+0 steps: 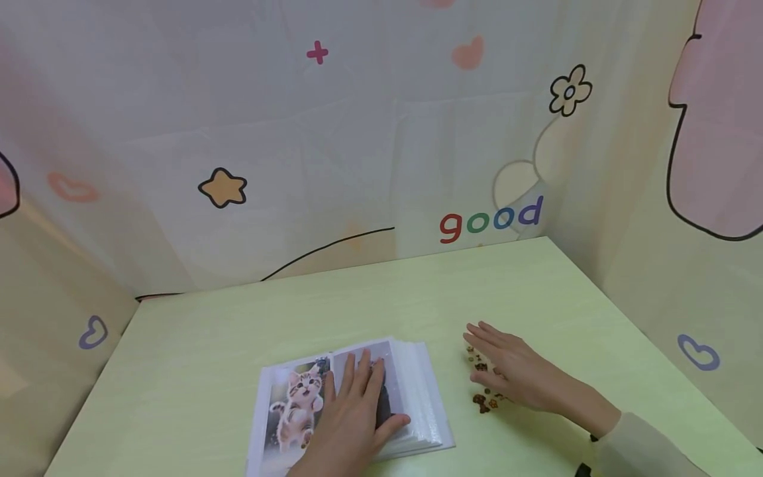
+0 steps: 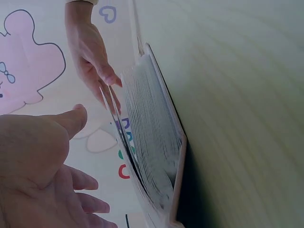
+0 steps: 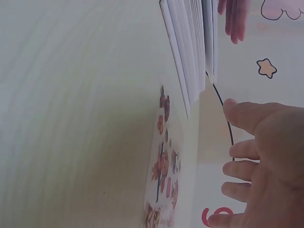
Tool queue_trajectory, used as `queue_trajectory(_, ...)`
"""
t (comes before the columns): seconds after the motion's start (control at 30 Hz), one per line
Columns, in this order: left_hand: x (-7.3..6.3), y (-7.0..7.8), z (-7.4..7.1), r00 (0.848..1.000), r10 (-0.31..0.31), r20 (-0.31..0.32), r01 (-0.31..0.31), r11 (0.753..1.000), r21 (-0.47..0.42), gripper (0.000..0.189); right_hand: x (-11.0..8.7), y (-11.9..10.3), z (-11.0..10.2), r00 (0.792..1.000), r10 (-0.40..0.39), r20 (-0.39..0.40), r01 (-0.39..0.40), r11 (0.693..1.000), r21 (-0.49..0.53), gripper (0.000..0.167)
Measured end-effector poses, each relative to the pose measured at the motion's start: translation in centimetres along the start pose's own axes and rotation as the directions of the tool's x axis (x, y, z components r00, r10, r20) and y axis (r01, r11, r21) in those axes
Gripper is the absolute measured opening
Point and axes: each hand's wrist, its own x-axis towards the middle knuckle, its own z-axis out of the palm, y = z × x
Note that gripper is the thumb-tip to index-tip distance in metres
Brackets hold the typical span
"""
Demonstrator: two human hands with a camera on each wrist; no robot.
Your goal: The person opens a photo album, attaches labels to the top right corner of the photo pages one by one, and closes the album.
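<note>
An open photo album (image 1: 420, 384) lies on the table, its left page showing a kitten picture (image 1: 298, 404). My left hand (image 1: 353, 421) is spread over the right page, which has a dark figure partly hidden under the fingers. In the left wrist view that hand (image 2: 42, 161) has its fingers extended beside the album's thick stack of pages (image 2: 152, 114). My right hand (image 1: 515, 368) is stretched out above a clear sheet of small brown stickers (image 1: 484, 401), partly covering it. The right wrist view shows the sticker sheet (image 3: 164, 161) flat on the table below the straight fingers.
The pale green table (image 1: 197, 351) is enclosed by printed curtains (image 1: 357, 132) at the back and both sides. A small black object (image 1: 584, 470) shows at the bottom edge, near the right sleeve (image 1: 644, 450).
</note>
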Motion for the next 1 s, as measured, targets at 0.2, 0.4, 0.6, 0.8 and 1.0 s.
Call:
queue_trajectory(0.2, 0.5, 1.0, 0.3, 1.000, 0.013, 0.016, -0.013, 1.000, -0.002, 0.090, -1.2, 0.5, 0.2, 0.999, 0.033, -0.002, -0.033, 0.999, -0.006, 0.063)
queue_trajectory(0.4, 1.2, 2.3, 1.1, 0.998, 0.055, 0.006, -0.056, 0.997, 0.062, 0.089, -1.9, 0.8, 0.3, 0.999, 0.027, -0.023, -0.028, 0.999, -0.018, 0.062)
queue_trajectory(0.6, 1.9, 4.0, 1.4, 0.997, 0.062, 0.053, -0.066, 0.995, 0.077, 0.087, -1.8, 0.8, 0.6, 0.999, 0.011, -0.040, -0.013, 0.998, -0.055, 0.057)
queue_trajectory(0.8, 2.8, 5.5, 2.0, 0.998, 0.054, 0.039, -0.058, 0.993, 0.099, 0.086, -1.5, 0.9, 1.1, 0.991, -0.057, -0.125, 0.035, 0.985, -0.167, 0.045)
queue_trajectory(1.0, 3.6, 7.2, 2.6, 0.999, 0.008, 0.042, -0.015, 0.987, 0.161, 0.084, -1.1, 1.3, 1.7, 0.978, -0.113, -0.173, 0.069, 0.968, -0.240, 0.035)
